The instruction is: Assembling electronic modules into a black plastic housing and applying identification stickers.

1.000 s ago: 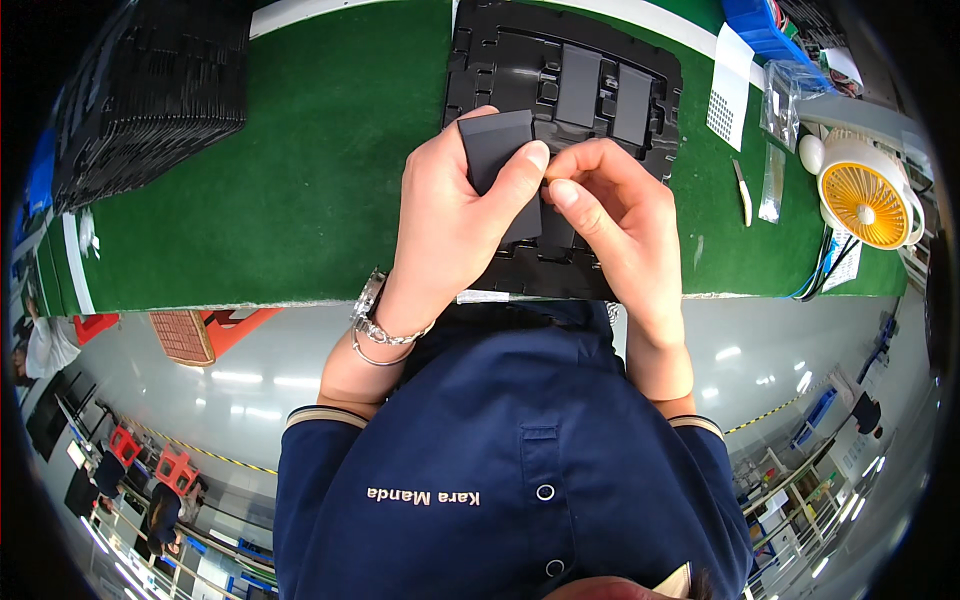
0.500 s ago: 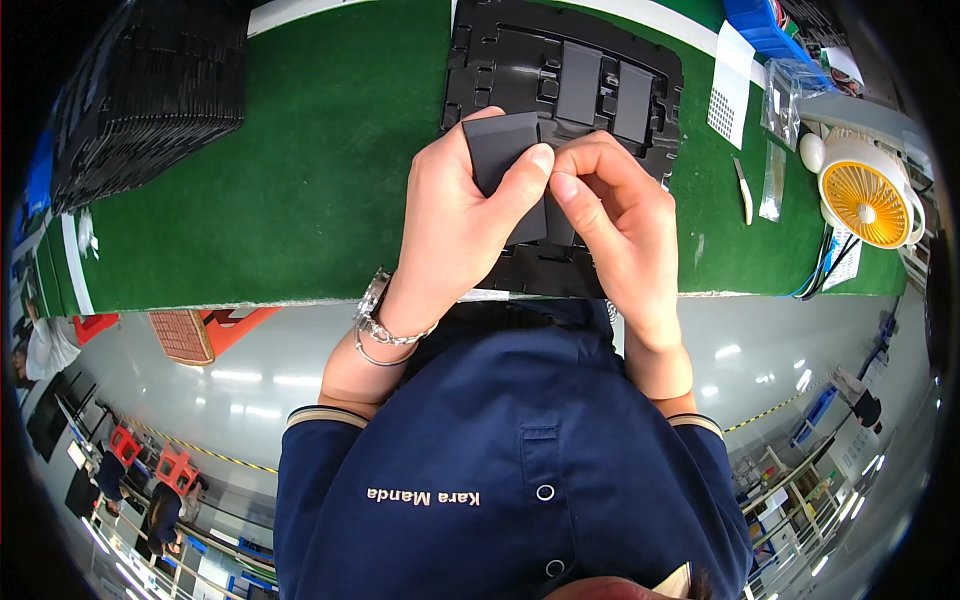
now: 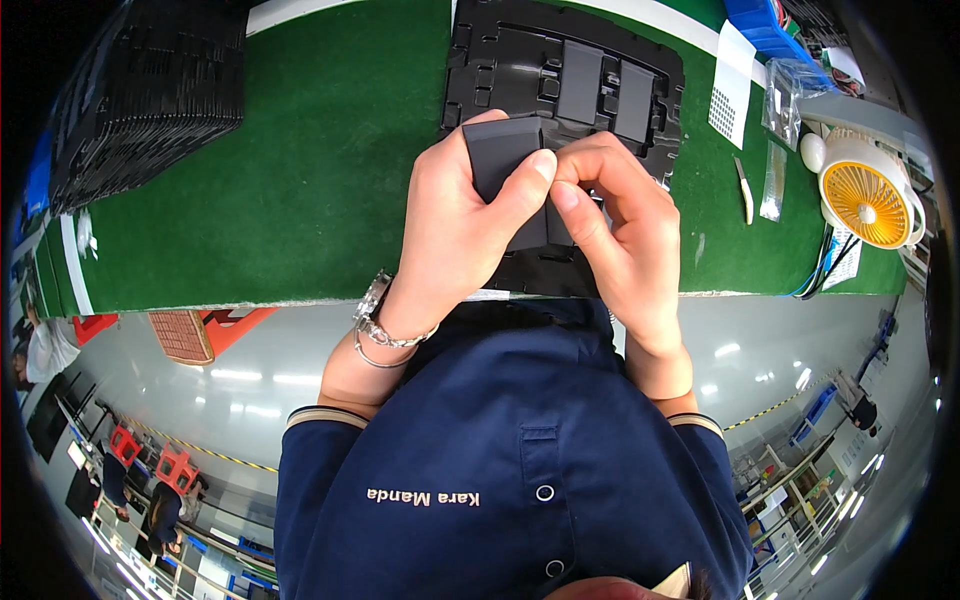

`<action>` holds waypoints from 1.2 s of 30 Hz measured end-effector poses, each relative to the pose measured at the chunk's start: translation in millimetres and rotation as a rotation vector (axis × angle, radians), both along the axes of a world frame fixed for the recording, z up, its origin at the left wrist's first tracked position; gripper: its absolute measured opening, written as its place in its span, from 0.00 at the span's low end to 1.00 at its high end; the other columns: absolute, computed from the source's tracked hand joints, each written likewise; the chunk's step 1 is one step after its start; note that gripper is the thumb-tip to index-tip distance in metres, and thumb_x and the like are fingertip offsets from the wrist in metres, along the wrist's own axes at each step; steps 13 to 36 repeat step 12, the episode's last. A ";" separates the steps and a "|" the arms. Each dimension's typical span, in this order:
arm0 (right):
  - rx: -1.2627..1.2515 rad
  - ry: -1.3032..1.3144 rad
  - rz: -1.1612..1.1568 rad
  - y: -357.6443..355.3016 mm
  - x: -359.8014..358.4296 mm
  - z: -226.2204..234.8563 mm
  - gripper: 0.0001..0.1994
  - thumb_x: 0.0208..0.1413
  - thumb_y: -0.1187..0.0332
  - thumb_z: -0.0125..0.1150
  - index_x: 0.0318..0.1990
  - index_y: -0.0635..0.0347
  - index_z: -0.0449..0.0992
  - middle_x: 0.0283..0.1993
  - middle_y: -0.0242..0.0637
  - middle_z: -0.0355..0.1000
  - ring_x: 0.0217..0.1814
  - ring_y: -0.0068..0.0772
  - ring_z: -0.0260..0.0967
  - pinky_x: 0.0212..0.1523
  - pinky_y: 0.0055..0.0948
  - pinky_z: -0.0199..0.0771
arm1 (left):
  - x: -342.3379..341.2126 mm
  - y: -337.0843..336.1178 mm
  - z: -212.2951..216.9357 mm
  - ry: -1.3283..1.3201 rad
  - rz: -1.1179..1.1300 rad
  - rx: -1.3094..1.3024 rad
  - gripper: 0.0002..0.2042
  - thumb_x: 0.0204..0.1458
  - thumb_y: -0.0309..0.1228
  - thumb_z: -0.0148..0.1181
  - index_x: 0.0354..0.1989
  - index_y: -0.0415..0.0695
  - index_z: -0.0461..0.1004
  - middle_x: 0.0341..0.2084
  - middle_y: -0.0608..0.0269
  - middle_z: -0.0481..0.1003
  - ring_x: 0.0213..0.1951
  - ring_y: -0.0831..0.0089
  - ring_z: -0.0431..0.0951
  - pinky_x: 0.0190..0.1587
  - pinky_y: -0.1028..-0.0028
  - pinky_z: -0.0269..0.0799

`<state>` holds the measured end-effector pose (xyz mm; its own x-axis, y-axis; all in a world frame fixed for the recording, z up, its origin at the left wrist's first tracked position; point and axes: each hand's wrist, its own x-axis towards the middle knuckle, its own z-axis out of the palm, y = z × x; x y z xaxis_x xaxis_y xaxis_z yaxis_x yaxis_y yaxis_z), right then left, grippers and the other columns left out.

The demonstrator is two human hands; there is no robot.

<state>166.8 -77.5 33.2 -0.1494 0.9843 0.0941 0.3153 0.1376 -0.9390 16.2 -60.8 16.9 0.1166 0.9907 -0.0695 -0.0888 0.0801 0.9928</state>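
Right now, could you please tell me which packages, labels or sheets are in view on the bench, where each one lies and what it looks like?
White sheet: right of the black tray, rectangular, with a grid of small dark dots.
Clear plastic bag: right of that sheet, near the yellow fan, transparent and glossy.
Narrow clear sleeve: below the bag, long and see-through.
Blue bin: far right corner, rectangular.

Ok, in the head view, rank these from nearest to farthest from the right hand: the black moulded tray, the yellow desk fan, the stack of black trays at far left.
1. The black moulded plastic tray, directly under and beyond the right hand.
2. The small yellow desk fan, off to the right on the green mat.
3. The tall stack of black trays, far left, past the left hand.
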 end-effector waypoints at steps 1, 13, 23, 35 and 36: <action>-0.037 0.072 0.009 -0.6 0.4 -4.2 0.04 0.55 0.75 0.59 0.34 0.67 0.71 0.31 0.36 0.69 0.32 0.28 0.67 0.34 0.25 0.67 | 0.0 -0.5 -0.2 0.000 0.000 0.000 0.08 0.53 0.28 0.61 0.26 0.37 0.72 0.18 0.71 0.69 0.22 0.83 0.66 0.25 0.78 0.63; -0.487 0.633 0.012 -2.5 -2.5 -10.8 0.11 0.62 0.64 0.55 0.38 0.65 0.74 0.32 0.30 0.71 0.37 0.21 0.67 0.43 0.22 0.68 | -2.3 -3.7 -3.7 -0.153 -0.006 -0.094 0.08 0.56 0.32 0.58 0.30 0.40 0.73 0.22 0.70 0.72 0.24 0.83 0.70 0.28 0.80 0.67; -0.487 0.633 0.012 -2.5 -2.5 -10.8 0.11 0.62 0.64 0.55 0.38 0.65 0.74 0.32 0.30 0.71 0.37 0.21 0.67 0.43 0.22 0.68 | -2.3 -3.7 -3.7 -0.153 -0.006 -0.094 0.08 0.56 0.32 0.58 0.30 0.40 0.73 0.22 0.70 0.72 0.24 0.83 0.70 0.28 0.80 0.67; -0.487 0.633 0.012 -2.5 -2.5 -10.8 0.11 0.62 0.64 0.55 0.38 0.65 0.74 0.32 0.30 0.71 0.37 0.21 0.67 0.43 0.22 0.68 | -2.3 -3.7 -3.7 -0.153 -0.006 -0.094 0.08 0.56 0.32 0.58 0.30 0.40 0.73 0.22 0.70 0.72 0.24 0.83 0.70 0.28 0.80 0.67; -0.487 0.633 0.012 -2.5 -2.5 -10.8 0.11 0.62 0.64 0.55 0.38 0.65 0.74 0.32 0.30 0.71 0.37 0.21 0.67 0.43 0.22 0.68 | -2.3 -3.7 -3.7 -0.153 -0.006 -0.094 0.08 0.56 0.32 0.58 0.30 0.40 0.73 0.22 0.70 0.72 0.24 0.83 0.70 0.28 0.80 0.67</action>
